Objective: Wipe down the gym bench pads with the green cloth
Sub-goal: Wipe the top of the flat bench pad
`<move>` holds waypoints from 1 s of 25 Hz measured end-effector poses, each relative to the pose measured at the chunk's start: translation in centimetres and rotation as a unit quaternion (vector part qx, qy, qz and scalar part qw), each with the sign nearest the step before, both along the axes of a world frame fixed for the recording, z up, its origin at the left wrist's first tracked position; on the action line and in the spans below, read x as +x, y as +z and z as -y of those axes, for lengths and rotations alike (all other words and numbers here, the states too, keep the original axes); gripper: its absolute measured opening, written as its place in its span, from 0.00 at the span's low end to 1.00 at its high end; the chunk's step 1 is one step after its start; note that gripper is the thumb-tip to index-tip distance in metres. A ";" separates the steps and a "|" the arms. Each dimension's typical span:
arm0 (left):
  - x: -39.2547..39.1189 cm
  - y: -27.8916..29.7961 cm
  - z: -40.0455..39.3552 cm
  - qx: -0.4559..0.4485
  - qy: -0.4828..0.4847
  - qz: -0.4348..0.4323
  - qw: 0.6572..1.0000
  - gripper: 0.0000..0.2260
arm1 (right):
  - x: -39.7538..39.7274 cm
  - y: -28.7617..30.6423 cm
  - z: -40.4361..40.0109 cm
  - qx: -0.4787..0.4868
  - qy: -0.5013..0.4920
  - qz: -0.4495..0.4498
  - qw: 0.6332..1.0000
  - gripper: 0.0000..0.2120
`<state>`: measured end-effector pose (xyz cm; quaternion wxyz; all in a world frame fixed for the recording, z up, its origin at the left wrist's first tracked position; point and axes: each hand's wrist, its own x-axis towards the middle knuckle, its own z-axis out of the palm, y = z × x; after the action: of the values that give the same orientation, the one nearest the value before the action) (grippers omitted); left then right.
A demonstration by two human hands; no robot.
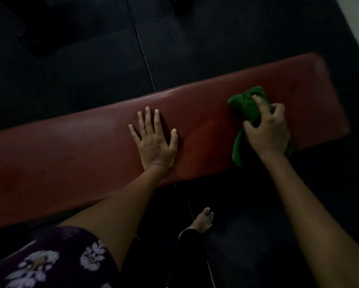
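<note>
A long dark red bench pad (81, 146) runs across the view from lower left to upper right. My left hand (154, 140) lies flat on its middle, fingers straight and spread. Near the pad's right end my right hand (266, 132) grips a bunched green cloth (247, 104) with curled fingers and holds it against the pad. Part of the cloth hangs over the pad's near edge below my right hand.
Black rubber floor mats (91, 65) surround the bench, with a seam running from the top middle to the pad. A bare foot (203, 220) stands on the floor just in front of the bench. The room is dim.
</note>
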<state>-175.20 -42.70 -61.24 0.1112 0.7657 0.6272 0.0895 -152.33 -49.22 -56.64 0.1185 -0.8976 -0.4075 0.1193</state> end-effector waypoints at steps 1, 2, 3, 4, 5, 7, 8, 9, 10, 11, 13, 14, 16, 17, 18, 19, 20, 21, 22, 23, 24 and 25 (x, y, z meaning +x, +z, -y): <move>0.0 0.0 0.0 0.000 0.001 0.001 1.000 0.31 | -0.5 0.1 -0.7 -0.009 -0.052 0.014 0.999 0.29; -0.1 -0.1 0.0 -0.001 0.000 0.002 1.000 0.31 | -1.9 0.2 -1.3 -0.008 -0.051 0.029 0.998 0.29; -0.1 0.0 0.0 -0.001 -0.001 0.004 1.000 0.31 | -3.8 0.1 -1.8 0.003 -0.001 0.036 0.999 0.30; -0.1 0.0 0.0 0.001 -0.003 0.004 1.000 0.31 | -5.6 0.0 -1.9 0.020 0.085 0.030 0.996 0.30; -0.1 0.0 0.0 0.005 -0.005 0.004 1.000 0.31 | -6.7 -0.1 -1.7 0.033 0.185 0.033 0.982 0.31; -0.1 0.0 0.0 0.012 -0.003 0.006 1.000 0.31 | -5.5 -0.2 -2.1 0.026 0.322 0.042 0.945 0.31; -0.1 0.0 0.0 0.013 -0.003 0.009 1.000 0.31 | -3.6 0.1 -2.7 0.007 0.314 0.037 0.949 0.31; -0.1 0.0 0.0 0.013 -0.002 0.011 1.000 0.31 | -1.4 0.2 -3.2 -0.017 0.265 0.036 0.963 0.31; -0.1 -0.1 0.0 0.012 -0.002 0.013 1.000 0.31 | 0.8 0.4 -3.6 -0.035 0.188 0.033 0.981 0.31; -0.1 -0.1 0.0 0.010 -0.001 0.012 1.000 0.31 | 2.5 0.8 -4.1 -0.040 0.091 0.024 0.995 0.30; -0.1 -0.1 0.0 0.008 0.002 0.010 1.000 0.31 | 3.4 1.1 -5.1 -0.040 -0.065 0.012 0.997 0.30; -0.1 -0.1 0.0 0.008 0.003 0.008 1.000 0.31 | 2.4 1.2 -5.8 -0.045 -0.075 0.023 0.996 0.30; -0.1 -0.1 0.1 0.003 0.002 0.005 1.000 0.31 | -1.1 1.0 -6.8 -0.042 0.018 0.032 0.998 0.30; -0.1 -0.1 0.1 0.000 0.001 0.005 1.000 0.31 | -3.0 1.0 -7.0 -0.038 0.095 0.027 0.994 0.31; -0.1 -0.1 0.0 -0.002 -0.001 0.004 1.000 0.31 | -4.4 0.9 -6.9 -0.033 0.177 0.022 0.983 0.31; -0.1 -0.2 0.0 -0.002 -0.001 0.001 1.000 0.31 | -5.2 0.6 -6.6 -0.030 0.251 0.021 0.967 0.32; -0.2 -0.2 0.0 -0.002 0.000 -0.003 1.000 0.31 | -5.0 0.6 -6.4 -0.033 0.300 0.025 0.953 0.32; -0.2 -0.2 -0.1 -0.004 0.001 -0.006 1.000 0.31 | -3.7 0.7 -6.5 -0.038 0.313 0.030 0.949 0.32; -0.2 -0.2 -0.1 -0.009 0.002 -0.008 1.000 0.31 | -1.7 0.8 -6.4 -0.054 0.290 0.035 0.955 0.32; -0.2 -0.1 -0.1 -0.012 0.003 -0.010 1.000 0.31 | 0.5 0.9 -6.4 -0.070 0.239 0.036 0.968 0.32; -0.2 0.0 0.0 -0.013 0.004 -0.012 1.000 0.31 | 2.6 1.1 -6.4 -0.081 0.165 0.026 0.983 0.32; -0.2 0.0 -0.1 -0.013 0.005 -0.014 1.000 0.31 | 4.2 1.3 -6.5 -0.082 0.082 0.010 0.993 0.32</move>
<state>-175.40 -42.63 -61.23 0.1117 0.7625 0.6332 0.0715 -148.08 -42.73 -55.37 0.0308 -0.8689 -0.4699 0.1528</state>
